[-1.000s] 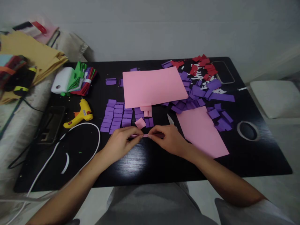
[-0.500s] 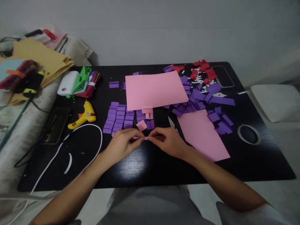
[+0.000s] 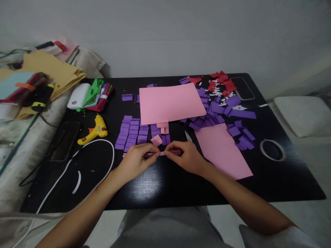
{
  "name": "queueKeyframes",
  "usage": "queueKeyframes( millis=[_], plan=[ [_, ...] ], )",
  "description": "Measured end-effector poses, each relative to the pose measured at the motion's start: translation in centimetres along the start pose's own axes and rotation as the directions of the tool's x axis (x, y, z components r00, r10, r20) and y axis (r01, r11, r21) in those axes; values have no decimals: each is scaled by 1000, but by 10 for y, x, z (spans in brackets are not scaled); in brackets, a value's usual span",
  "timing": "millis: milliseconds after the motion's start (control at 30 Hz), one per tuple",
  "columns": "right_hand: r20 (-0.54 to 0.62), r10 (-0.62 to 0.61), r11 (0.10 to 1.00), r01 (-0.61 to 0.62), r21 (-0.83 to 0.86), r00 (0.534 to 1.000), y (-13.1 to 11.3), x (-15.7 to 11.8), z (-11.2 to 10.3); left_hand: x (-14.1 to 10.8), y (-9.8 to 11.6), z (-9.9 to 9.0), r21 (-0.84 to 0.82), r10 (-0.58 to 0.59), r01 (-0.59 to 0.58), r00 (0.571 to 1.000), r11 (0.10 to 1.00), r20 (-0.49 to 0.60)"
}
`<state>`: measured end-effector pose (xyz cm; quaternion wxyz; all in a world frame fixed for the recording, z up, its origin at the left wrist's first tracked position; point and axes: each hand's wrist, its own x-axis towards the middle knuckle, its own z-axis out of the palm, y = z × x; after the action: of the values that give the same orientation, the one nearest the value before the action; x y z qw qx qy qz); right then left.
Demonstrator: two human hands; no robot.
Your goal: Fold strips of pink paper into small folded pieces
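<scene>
Head view: left hand (image 3: pixel 137 161) and right hand (image 3: pixel 190 159) both pinch the pink strip (image 3: pixel 162 153). Grip is unchanged; handling it seems ongoing.

Matt paper strip (image 3: pixel 162 153), glossy grained tabletop (image 3: pixel 165 193)

Pink paper strip (image 3: pixel 162 153): narrow, crosswise, pinched by left hand (image 3: pixel 138 159) and right hand (image 3: pixel 188 157).

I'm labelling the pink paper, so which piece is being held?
The narrow strip, pinched by the left hand and right hand; the far sheet, near sheet and smaller pink pieces all lie unheld.
</scene>
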<state>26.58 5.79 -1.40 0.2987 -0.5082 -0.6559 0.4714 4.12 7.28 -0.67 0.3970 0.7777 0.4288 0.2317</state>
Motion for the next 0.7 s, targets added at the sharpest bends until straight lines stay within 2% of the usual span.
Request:
queueKeyframes(
  millis=[133,400,533,700],
  plan=[
    [1,-7,1000,7,-14,1000,2,0,2,0,0,0,9,9,-10,1000,1000,14],
    [36,26,998,-28,63,999,0,-1,5,-2,-2,1,35,31,-33,997,999,65],
    [58,43,996,-47,71,997,1,1,-1,-3,-2,0,41,12,-16,995,999,99],
    [68,100,984,-109,144,993,10,6,-14,-3,-4,-4,55,-17,13,998,998,63]
  ],
)
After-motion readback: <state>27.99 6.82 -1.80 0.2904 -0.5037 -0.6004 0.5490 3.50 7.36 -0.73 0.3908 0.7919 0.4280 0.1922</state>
